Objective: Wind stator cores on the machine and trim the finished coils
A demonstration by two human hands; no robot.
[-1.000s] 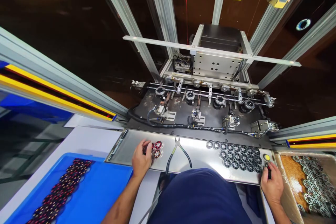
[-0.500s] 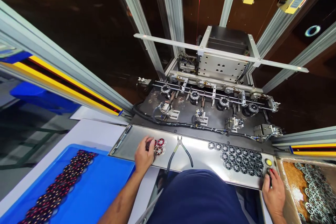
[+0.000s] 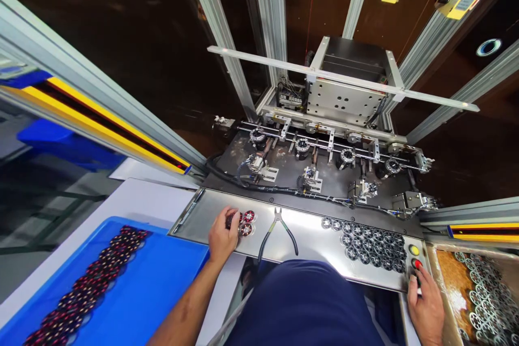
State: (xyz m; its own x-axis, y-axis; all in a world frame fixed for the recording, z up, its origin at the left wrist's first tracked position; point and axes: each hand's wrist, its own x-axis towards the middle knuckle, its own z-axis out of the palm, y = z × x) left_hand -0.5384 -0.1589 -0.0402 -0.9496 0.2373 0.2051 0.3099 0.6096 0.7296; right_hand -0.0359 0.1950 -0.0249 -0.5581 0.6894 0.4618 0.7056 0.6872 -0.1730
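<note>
My left hand is closed around a wound stator with a dark rim and red winding, mostly hidden by the fingers. Right beside it on the metal tray lie similar red-wound stators. My right hand rests at the tray's right end, thumb and fingers apart, by a red button and a dark control just below it that the fingers partly cover. Above the red button is a yellow button. Cutting pliers with dark handles lie between the hands, jaws pointing away.
Several bare stator cores stand in rows on the tray's right side. Left, a blue tray carries rows of wound stators. A box of cores sits at right. Behind is a machine with round fixtures and a crossbar.
My right hand has drawn back slightly toward me, uncovering the red button. My left hand stays at the stators. The view has shifted a little.
</note>
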